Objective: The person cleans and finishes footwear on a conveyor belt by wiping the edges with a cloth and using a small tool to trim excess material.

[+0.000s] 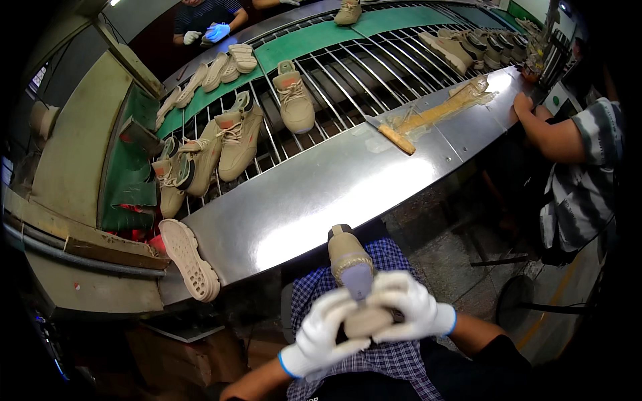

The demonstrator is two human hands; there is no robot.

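Head view: both gloved hands, left hand (326, 329) and right hand (409, 309), have their grip clamped on a tan shoe (350, 262) over the lap, just below the steel surface (314, 194). It looks light and soft up top, with a stiffer sole (best held at the heel). The heel end is hidden by blurred fingers.

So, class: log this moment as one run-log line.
left hand: holds shoe | right hand: holds shoe | sole: on steel bench
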